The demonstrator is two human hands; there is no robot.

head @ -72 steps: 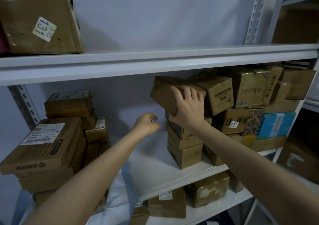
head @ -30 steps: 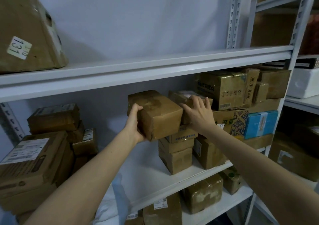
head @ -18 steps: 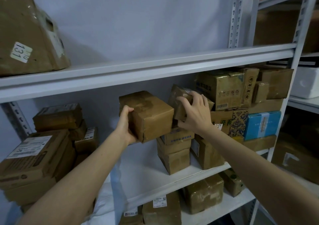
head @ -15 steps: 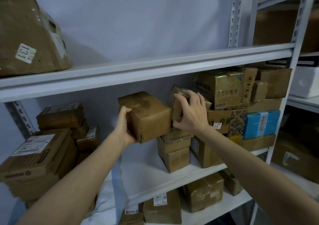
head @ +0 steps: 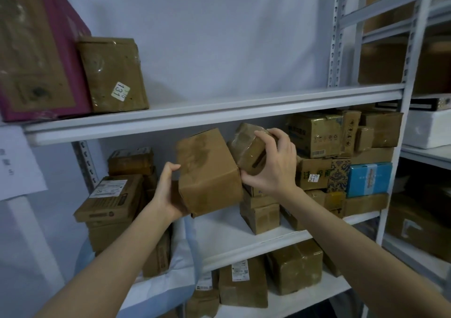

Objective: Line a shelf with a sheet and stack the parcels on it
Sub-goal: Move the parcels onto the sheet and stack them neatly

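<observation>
My left hand (head: 168, 191) grips the left end of a large brown cardboard parcel (head: 207, 171), held tilted in the air above the middle shelf (head: 268, 241). My right hand (head: 273, 164) is wrapped over a smaller tape-covered parcel (head: 249, 147), lifted just right of the large one. A white sheet (head: 219, 227) lies on the middle shelf under them and hangs over the front edge at the left. Below my right hand stands a short stack of brown parcels (head: 260, 210).
Parcels are piled at the shelf's left end (head: 109, 200) and right end (head: 341, 161), including a blue box (head: 368, 178). The upper shelf (head: 207, 113) carries a brown box marked 131 (head: 114, 73) and a maroon box (head: 36, 54). More parcels fill the lower shelf (head: 268, 278).
Both hands have pulled their parcels out and slightly up from the stack. My right hand now holds the small parcel clear of the pile. The view has shifted to the left.
</observation>
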